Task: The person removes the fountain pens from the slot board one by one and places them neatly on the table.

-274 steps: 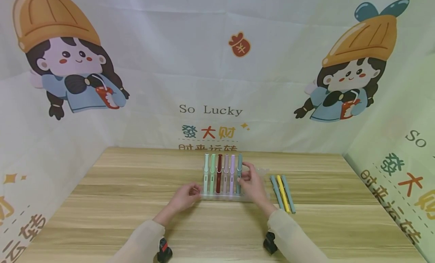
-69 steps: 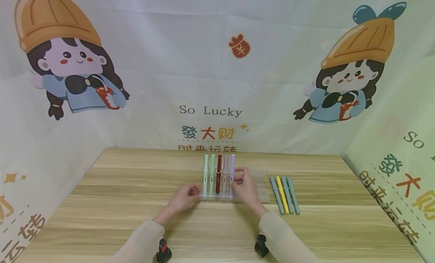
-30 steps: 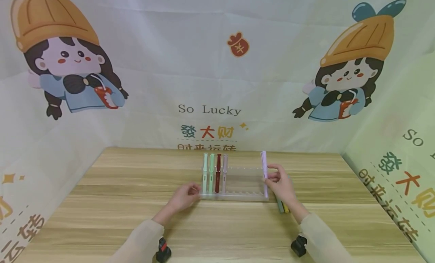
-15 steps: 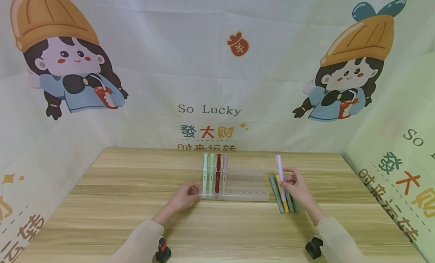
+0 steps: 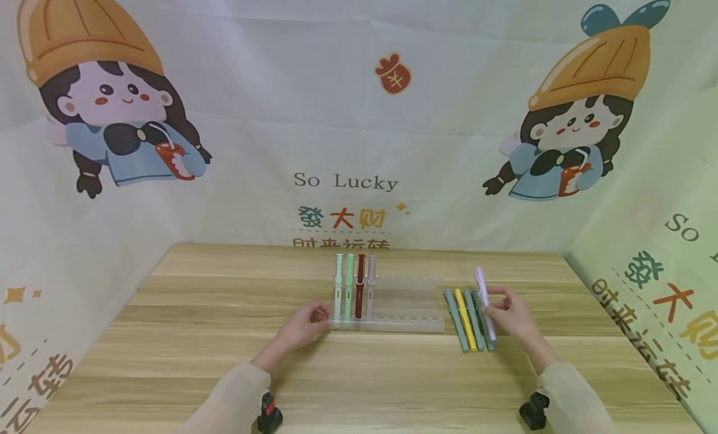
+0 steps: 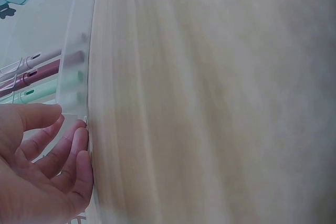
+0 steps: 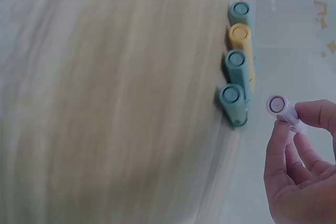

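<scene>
Lilac pen pinched by right hand, just to that hand's left, long axis sloping roughly along the rightmost teal pen beside it; left hand well apart at rack's left end, touching, though whether it grips I cannot tell.

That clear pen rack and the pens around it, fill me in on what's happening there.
A person's right hand pinches a lilac pen, tilted, by the right end of a row on the table: three teal pens and a yellow pen. The left hand is at the left end of the clear pen rack. Toward that end stand four pens: pale mint pen, light green pen, dark red pen and mauve pen.
</scene>
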### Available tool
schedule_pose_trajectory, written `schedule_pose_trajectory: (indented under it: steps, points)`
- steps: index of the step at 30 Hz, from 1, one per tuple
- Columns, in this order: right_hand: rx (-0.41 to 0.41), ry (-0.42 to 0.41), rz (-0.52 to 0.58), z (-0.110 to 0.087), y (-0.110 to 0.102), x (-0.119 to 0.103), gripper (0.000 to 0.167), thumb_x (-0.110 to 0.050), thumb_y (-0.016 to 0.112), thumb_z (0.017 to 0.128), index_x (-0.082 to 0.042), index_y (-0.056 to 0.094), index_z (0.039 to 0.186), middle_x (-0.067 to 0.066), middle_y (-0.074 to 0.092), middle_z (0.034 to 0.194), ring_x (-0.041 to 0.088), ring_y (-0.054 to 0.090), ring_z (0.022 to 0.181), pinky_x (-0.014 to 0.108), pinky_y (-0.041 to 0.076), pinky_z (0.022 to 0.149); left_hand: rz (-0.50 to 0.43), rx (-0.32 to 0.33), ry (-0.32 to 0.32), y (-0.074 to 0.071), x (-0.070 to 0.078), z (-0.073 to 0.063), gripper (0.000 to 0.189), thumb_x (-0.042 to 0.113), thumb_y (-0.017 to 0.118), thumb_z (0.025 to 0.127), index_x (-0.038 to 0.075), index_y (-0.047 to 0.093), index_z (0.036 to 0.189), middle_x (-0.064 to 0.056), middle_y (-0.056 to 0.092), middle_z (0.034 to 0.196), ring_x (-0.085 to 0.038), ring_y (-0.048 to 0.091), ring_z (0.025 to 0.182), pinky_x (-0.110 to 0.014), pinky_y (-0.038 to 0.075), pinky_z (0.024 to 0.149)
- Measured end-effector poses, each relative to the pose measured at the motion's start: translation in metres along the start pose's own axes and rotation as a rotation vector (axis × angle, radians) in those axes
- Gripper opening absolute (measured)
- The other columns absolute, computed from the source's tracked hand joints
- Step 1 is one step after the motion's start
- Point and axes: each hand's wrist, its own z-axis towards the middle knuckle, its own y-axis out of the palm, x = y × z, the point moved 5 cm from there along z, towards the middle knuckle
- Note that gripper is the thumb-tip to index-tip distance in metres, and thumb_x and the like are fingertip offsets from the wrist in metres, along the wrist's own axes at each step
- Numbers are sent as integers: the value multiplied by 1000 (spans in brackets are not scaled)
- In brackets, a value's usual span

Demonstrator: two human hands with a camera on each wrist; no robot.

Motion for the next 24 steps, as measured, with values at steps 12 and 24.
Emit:
schedule_pose_trajectory:
  steps: [12, 24]
  points:
    - [-19, 86, -73, -4, -6, 13, 39, 1, 55, 79, 12, 43, 114, 10, 56, 70, 15, 51, 54, 26, 46, 47, -4, 3, -14, 0, -1, 0, 14, -3, 61, 77, -3, 58, 91, -8, 59, 84, -24, 57, 81, -34, 48, 72]
    - [-39, 114, -133, -4, -3, 22, 35, 0, 58, 76, 15, 46, 106, 10, 56, 71, 15, 54, 57, 28, 48, 51, -3, 2, -12, 0, -2, 1, 14, -4, 61, 77, -2, 58, 90, -8, 59, 83, -24, 57, 80, -34, 48, 71]
